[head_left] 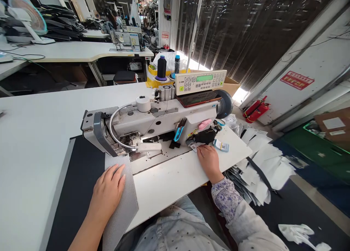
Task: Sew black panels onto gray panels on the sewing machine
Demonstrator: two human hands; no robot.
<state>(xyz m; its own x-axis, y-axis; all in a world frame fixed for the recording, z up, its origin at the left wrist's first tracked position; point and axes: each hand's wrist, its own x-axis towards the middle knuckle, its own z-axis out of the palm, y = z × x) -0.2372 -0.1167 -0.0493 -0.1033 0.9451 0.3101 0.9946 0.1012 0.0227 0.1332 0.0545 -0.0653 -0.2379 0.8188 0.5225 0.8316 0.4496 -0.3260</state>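
Observation:
My left hand point(109, 187) lies flat with its fingers stretched out on a light grey fabric strip point(121, 211). This strip borders a black fabric panel point(75, 192), whose far end lies under the head of the sewing machine point(164, 116). To the right, my right hand point(210, 161) reaches to the machine bed, its fingertips closed on a small printed label point(193, 146). Just beside that hand is a packet of labels or needles point(221, 145); I cannot tell which. Blue-handled thread snips point(179, 130) hang on the machine body above the bed.
A phone point(198, 98) rests on the machine under the control panel point(201, 80). Thread cones point(161, 68) stand behind. White and grey cut pieces point(257, 163) are piled right of the table point(164, 187). A fire extinguisher point(255, 109) stands by the wall.

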